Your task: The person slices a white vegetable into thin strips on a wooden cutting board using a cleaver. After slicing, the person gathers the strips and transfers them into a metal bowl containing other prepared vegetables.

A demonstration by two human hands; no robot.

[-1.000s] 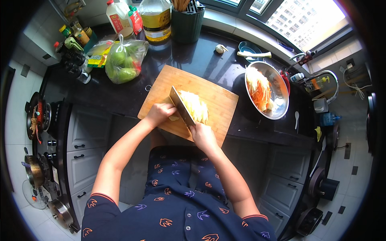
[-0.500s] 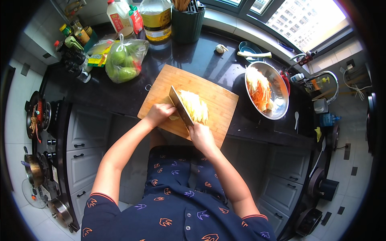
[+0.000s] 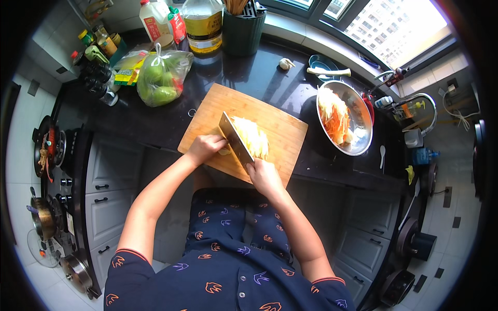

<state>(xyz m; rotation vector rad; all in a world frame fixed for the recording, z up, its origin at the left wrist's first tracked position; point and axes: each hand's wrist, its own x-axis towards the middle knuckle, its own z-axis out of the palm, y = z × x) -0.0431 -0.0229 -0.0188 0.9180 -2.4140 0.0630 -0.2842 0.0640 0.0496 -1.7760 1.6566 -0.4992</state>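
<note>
A wooden cutting board [image 3: 288, 132] lies askew on the dark counter. My right hand [image 3: 265, 174] is wrapped round the handle of a cleaver [image 3: 234, 139], whose broad blade stands on edge over the board. Left of the blade, my left hand [image 3: 206, 147] presses with curled fingers on a pale vegetable piece [image 3: 224, 151], mostly hidden under them. Its fingertips are close to the blade. Against the blade's right side lies a heap of pale yellow vegetable shreds [image 3: 252, 137].
A steel bowl [image 3: 367, 136] of orange and pale shreds stands right of the board. Behind are a garlic bulb [image 3: 285, 64], a peeler-like pale-handled tool [image 3: 328, 71], an oil jug [image 3: 203, 26] and a bag of green produce [image 3: 161, 80]. A white spoon [image 3: 383, 156] lies at right.
The cleaver and my right hand have shifted very slightly to the right. My left hand stays in place on the vegetable piece.
</note>
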